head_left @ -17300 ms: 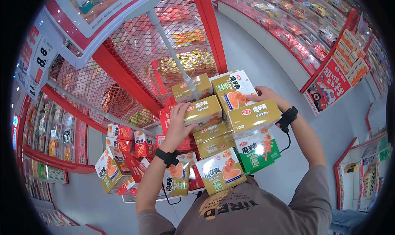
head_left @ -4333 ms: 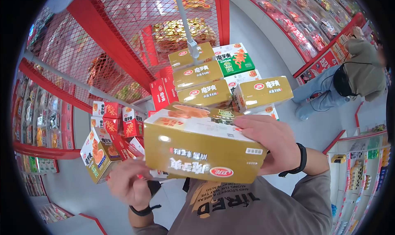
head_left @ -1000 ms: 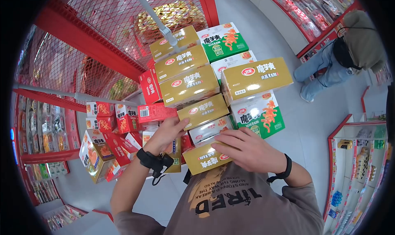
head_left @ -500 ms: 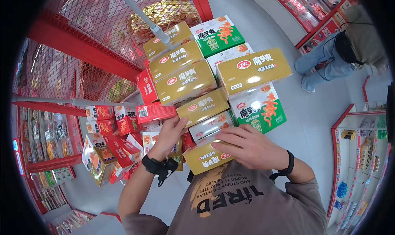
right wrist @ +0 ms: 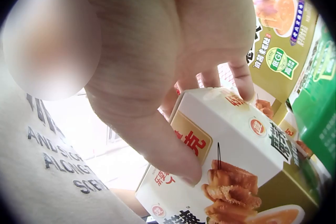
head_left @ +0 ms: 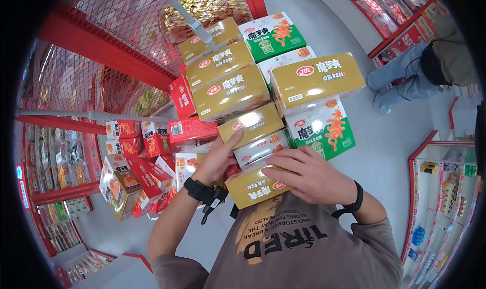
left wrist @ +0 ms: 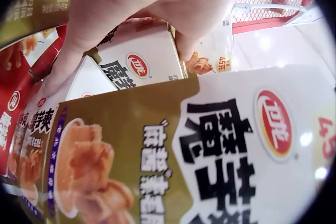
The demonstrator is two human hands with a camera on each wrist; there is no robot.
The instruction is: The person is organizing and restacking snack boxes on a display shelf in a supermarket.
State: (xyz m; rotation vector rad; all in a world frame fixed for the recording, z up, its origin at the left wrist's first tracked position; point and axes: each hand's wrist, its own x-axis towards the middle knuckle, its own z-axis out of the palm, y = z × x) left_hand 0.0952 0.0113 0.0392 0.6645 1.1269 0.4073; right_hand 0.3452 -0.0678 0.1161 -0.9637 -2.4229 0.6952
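My left hand (head_left: 217,160) grips the left end of a small gold snack box (head_left: 260,122) in the middle of the stack, one fingertip on its top. In the left wrist view, its digits spread around a white box face (left wrist: 139,61). Against the shirt, my right hand (head_left: 311,177) holds a gold-and-white snack box (head_left: 250,190). In the right wrist view its thumb presses the white end face while the other fingers reach over the far edge. Between these two gold boxes sits a white-topped box (head_left: 255,149).
Larger gold boxes (head_left: 230,97) and green-and-white boxes (head_left: 324,129) surround the work. Red boxes (head_left: 192,131) lie to the left. A grey pole (head_left: 182,13) slants over the back beside a red mesh cage (head_left: 121,51). Another person (head_left: 410,76) stands at the right.
Earlier the right hand carried a large gold box over the stack; a gold box now lies by the shirt. A green box replaced a gold-and-white one at the back. Lately the hands barely shifted.
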